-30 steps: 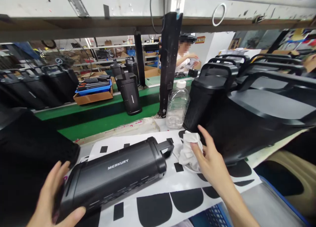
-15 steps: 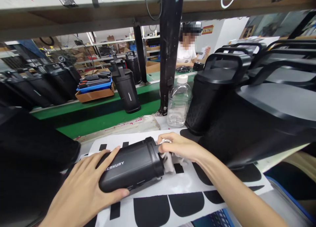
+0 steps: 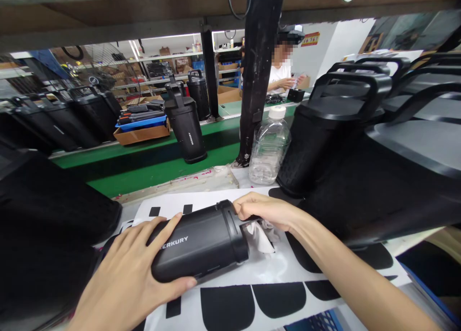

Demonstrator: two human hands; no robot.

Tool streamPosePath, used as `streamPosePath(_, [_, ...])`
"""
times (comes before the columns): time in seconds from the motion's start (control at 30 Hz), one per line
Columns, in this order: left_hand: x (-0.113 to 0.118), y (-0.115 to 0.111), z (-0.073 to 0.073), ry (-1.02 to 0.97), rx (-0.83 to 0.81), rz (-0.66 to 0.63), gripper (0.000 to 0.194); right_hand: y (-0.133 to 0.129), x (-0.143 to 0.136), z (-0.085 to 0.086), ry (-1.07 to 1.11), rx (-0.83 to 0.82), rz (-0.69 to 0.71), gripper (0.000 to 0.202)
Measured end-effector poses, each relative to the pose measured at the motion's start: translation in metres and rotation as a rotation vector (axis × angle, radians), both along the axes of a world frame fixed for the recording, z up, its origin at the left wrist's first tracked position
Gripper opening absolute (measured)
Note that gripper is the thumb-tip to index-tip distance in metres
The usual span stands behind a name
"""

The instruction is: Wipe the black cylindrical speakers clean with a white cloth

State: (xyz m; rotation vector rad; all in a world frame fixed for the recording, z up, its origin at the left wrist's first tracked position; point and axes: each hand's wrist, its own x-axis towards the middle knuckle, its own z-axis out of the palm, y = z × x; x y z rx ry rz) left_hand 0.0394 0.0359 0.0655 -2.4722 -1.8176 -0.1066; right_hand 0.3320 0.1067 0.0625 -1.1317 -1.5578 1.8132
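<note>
The left hand (image 3: 131, 263) is spread wide over a black case (image 3: 201, 242) with white letters on its side. Its fingers lie on top of the case and its thumb lies along the near side, covering the start of the letters. The case lies on its side on a white sheet (image 3: 268, 268) with black shapes on it. The end with the handle points to the right.

The right hand (image 3: 264, 211) is at that end, with its fingers curled in at the handle. A crumpled white cloth (image 3: 262, 239) pokes out under this hand. The fingertips are tucked away, so I cannot tell just what they pinch.

Just past the sheet is a clear bottle (image 3: 269, 148) with a white cap. It stands beside a black post (image 3: 257, 71). To the right of the bottle are many big black bins (image 3: 403, 177) with handles on top. A big dark bin (image 3: 54, 196) is on the left, near the left hand.

On the far side is a green bench (image 3: 144, 165). A smaller black bin (image 3: 185, 129) with white letters stands there, and a brown box (image 3: 142, 135) with a blue tray (image 3: 140, 124) in it is to its left. Farther back, a person (image 3: 283, 74) in a white shirt holds both hands together in front.
</note>
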Motion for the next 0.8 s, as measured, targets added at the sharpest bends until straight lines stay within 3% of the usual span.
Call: streamPosePath(0.8, [-0.0012, 0.0003, 0.0004, 0.008, -0.023, -0.015, 0.086, 0.0016, -0.0005, -0.0002, 0.008, 0.007, 0.004, 0.025])
